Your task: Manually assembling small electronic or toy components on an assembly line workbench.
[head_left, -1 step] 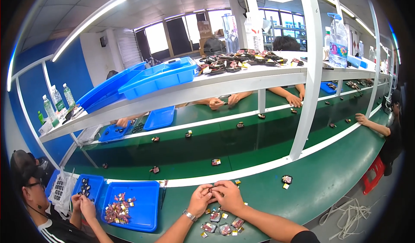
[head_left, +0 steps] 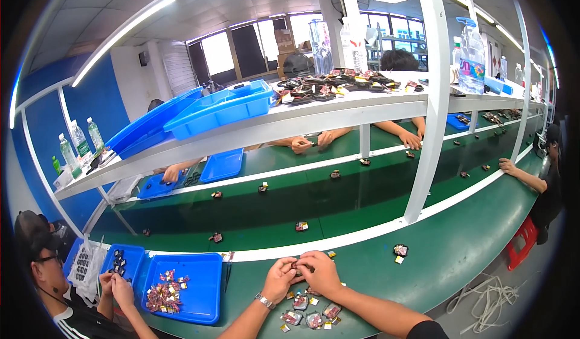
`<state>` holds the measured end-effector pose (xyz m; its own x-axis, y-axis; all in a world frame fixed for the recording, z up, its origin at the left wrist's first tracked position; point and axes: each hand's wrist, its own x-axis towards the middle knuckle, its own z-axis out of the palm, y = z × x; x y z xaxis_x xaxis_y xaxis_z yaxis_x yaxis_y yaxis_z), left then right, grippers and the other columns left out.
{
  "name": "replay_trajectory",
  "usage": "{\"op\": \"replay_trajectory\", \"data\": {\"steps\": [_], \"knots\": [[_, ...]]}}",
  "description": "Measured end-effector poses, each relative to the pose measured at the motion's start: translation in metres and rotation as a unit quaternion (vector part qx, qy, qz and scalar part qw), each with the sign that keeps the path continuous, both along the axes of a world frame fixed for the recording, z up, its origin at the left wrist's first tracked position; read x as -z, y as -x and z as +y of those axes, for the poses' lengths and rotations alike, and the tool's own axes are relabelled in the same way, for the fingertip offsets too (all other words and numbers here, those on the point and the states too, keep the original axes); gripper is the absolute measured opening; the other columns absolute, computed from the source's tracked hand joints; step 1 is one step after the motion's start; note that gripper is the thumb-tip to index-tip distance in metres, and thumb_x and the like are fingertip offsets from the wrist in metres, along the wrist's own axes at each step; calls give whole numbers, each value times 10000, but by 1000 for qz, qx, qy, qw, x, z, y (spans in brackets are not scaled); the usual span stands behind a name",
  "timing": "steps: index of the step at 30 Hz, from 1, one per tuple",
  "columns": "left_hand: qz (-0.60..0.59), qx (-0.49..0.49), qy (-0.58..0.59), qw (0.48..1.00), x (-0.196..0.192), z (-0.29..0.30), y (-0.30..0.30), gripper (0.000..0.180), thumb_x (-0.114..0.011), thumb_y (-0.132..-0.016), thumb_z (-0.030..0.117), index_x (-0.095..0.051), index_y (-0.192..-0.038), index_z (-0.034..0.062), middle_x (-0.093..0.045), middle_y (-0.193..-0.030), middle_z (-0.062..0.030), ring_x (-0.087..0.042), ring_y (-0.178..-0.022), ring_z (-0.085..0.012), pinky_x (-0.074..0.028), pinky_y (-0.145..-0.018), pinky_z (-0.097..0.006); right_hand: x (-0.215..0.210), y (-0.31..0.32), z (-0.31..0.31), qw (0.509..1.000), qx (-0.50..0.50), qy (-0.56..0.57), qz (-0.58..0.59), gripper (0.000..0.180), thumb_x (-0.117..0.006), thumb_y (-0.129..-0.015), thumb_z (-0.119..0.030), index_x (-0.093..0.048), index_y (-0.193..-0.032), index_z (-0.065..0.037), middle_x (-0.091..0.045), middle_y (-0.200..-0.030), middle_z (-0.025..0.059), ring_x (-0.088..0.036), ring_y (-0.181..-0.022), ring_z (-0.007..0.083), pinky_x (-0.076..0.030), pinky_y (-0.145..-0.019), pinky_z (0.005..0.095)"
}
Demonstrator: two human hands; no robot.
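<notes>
Hands (head_left: 302, 272) unmoved, perhaps on a small part (head_left: 297, 266)

Blue tray (head_left: 205, 291); green table (head_left: 459, 248); white shelf frame (head_left: 432, 127); red stool (head_left: 522, 248).

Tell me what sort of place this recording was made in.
Most likely a factory assembly line. A long green conveyor belt carries small parts past several seated people, blue trays hold more parts, and a white shelf frame runs overhead. The left hand and right hand work on a small part together.
</notes>
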<state>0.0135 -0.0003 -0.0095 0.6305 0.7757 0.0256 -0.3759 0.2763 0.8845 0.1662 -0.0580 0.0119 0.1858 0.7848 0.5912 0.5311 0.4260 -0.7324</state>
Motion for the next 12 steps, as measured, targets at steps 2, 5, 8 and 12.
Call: {"op": "replay_trajectory", "data": {"steps": [2, 5, 8, 12], "knots": [[10, 3, -8, 1000, 1, -2, 1, 318, -489, -930, -42, -426, -1233, 27, -576, -1201, -142, -579, -1120, -232, -512, -951, -418, -9, -2, 1, 998, -4, 43, 48, 204, -693, -758, -41, -659, -959, -29, -627, -950, 111, -627, -805, 233, -520, -715, 346], [9, -3, -11, 1000, -5, 0, 1, 359, -498, -924, -39, -404, -1264, 25, -551, -1248, -170, -565, -1151, -258, -501, -969, -442, -15, -11, 15, 988, -45, 120, 88, 188, -713, -769, -52, -657, -946, -19, -651, -889, 107, -636, -742, 186, -523, -678, 313], [10, -39, -46, 998, -7, 3, 1, 419, -520, -921, -15, -372, -1310, 29, -510, -1310, -199, -547, -1179, -287, -493, -978, -453, -11, -33, 53, 960, -115, 206, 152, 168, -722, -781, -6, -649, -933, -12, -680, -816, 49, -627, -749, 94, -526, -703, 269], [77, -62, -156, 983, 4, 26, 14, 552, -569, -921, 46, -290, -1397, 38, -393, -1425, -218, -464, -1280, -314, -503, -956, -441, 0, -115, 124, 953, 1, 218, 212, 201, -696, -773, 45, -610, -954, 32, -701, -887, 184, -699, -844, 234, -564, -771, 325]]}}
